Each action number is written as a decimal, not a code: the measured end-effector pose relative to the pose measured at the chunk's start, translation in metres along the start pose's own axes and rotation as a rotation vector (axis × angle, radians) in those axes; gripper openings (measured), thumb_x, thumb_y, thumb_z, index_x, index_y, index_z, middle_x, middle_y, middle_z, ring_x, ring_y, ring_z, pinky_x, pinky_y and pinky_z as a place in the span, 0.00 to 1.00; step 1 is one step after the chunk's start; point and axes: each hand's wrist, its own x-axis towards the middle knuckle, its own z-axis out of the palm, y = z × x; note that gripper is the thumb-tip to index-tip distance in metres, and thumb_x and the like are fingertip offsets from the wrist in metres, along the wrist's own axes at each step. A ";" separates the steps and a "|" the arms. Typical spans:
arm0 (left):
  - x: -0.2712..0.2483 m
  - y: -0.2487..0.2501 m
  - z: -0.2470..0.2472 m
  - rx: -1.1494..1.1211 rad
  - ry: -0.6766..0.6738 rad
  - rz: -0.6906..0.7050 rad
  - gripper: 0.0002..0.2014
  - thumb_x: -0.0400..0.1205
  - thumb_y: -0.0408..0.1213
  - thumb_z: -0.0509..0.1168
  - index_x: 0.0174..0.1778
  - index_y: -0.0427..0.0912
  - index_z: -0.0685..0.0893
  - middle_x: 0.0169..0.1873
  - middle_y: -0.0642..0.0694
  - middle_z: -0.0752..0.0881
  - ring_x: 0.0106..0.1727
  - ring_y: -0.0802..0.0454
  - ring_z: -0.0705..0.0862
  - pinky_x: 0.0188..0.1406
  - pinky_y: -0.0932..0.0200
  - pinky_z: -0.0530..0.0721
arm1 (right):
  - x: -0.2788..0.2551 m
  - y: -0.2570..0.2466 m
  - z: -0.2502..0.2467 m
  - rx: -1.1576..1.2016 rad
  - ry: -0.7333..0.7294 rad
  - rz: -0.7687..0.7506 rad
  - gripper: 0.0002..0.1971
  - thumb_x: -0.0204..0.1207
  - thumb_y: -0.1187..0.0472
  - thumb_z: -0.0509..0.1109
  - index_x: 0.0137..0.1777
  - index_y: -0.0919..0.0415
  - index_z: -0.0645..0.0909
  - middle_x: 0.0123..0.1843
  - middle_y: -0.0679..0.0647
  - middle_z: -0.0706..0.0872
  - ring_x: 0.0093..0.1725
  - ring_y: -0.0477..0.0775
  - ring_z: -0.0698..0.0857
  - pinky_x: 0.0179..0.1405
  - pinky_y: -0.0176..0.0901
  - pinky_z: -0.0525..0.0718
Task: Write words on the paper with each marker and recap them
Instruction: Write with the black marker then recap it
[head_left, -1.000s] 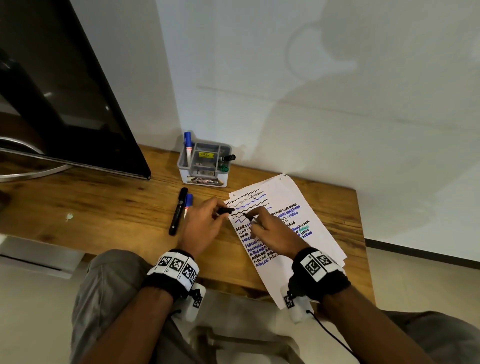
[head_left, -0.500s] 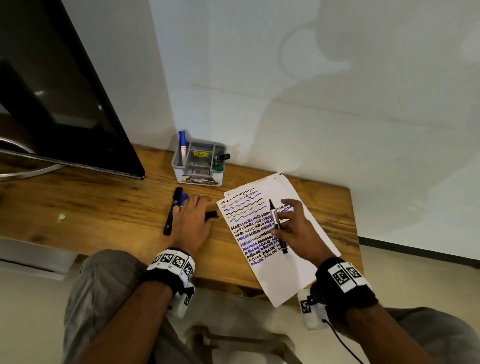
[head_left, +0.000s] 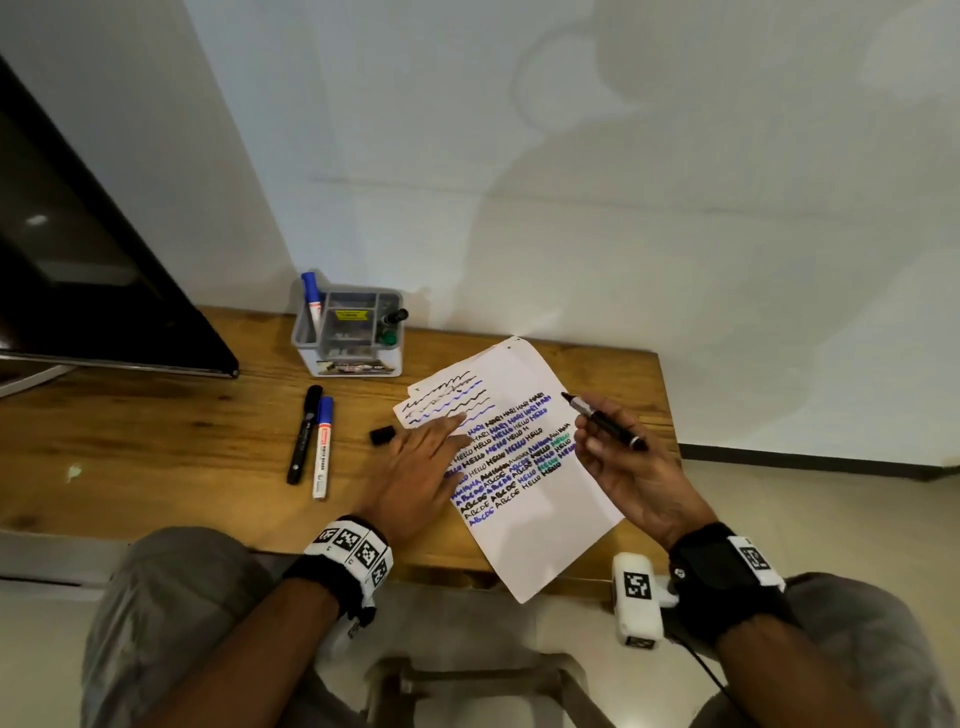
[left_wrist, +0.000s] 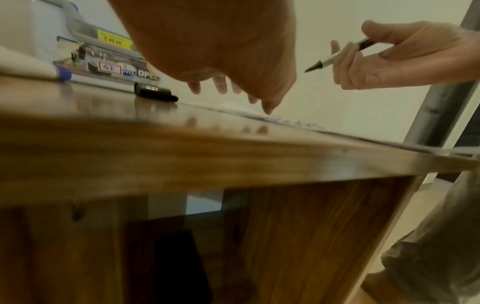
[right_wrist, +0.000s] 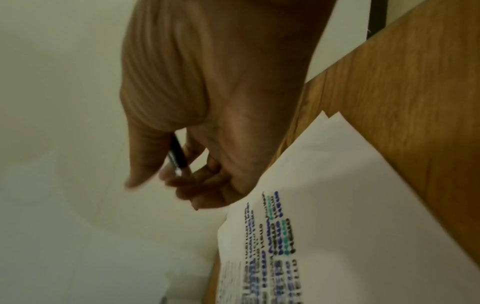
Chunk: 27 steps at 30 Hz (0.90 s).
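Wooden surface (head_left: 156, 441) against a pale wall: from the head view we see the paper (head_left: 535, 499) overhanging its near edge, our left hand (head_left: 415, 467) flat with straight fingers on the sheet's left side, our right hand (head_left: 634, 467) pinching an uncapped black marker (head_left: 605, 422) above it. Its cap (head_left: 382, 434) lies just beside the paper. We judge the marker light, stiff and best pinched mid-barrel.

Left wrist view: the cap (left_wrist: 155, 93) lies on the surface; the paper's writing is too edge-on to read.

Right wrist view: blurred; fingers (right_wrist: 182, 185) curl round the barrel, tip hidden.
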 end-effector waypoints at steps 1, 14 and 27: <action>0.001 -0.002 0.005 0.002 -0.005 0.009 0.22 0.87 0.48 0.59 0.78 0.54 0.71 0.86 0.54 0.62 0.85 0.52 0.61 0.81 0.47 0.59 | -0.001 0.001 -0.002 0.001 0.030 -0.020 0.18 0.79 0.74 0.65 0.66 0.61 0.82 0.47 0.55 0.89 0.48 0.50 0.88 0.51 0.41 0.91; -0.001 -0.012 0.025 0.034 -0.044 0.001 0.26 0.87 0.54 0.49 0.83 0.55 0.66 0.86 0.54 0.62 0.87 0.56 0.58 0.85 0.54 0.44 | 0.003 0.018 -0.045 -0.656 0.340 -0.280 0.06 0.82 0.68 0.73 0.53 0.72 0.85 0.37 0.57 0.88 0.35 0.49 0.85 0.38 0.38 0.84; -0.003 -0.005 0.019 0.012 -0.010 -0.029 0.24 0.86 0.49 0.52 0.79 0.52 0.72 0.83 0.52 0.68 0.84 0.51 0.65 0.82 0.43 0.59 | 0.017 0.041 -0.072 -0.963 0.203 -0.314 0.06 0.78 0.64 0.79 0.50 0.60 0.85 0.50 0.50 0.92 0.48 0.44 0.89 0.47 0.35 0.87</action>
